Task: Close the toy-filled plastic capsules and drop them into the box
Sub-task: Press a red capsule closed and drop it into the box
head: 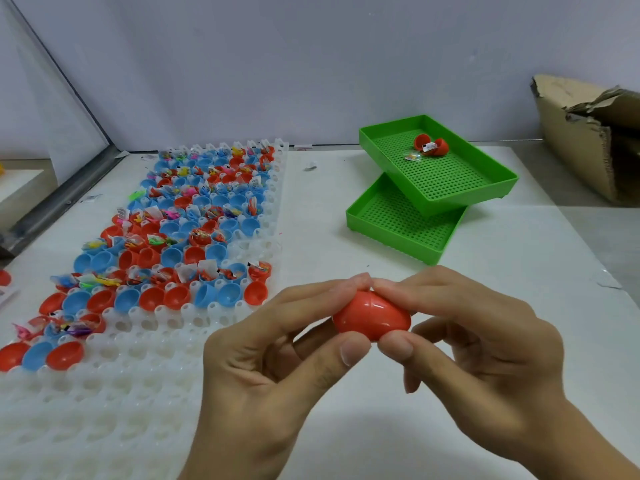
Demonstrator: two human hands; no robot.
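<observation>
Now, in the head view, our left hand [277,344] and right hand [474,344] pinch the red capsule [372,318] above the table's near edge, pressing it closed; next it likely goes to the cardboard box [585,140] at the far right corner.

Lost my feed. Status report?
Left hand and right hand both grip closed red plastic capsule. Torn cardboard box far right. Nothing blocking.

red capsule [372,315]; red and blue halves [166,237]; green perforated trays [440,174].
</observation>
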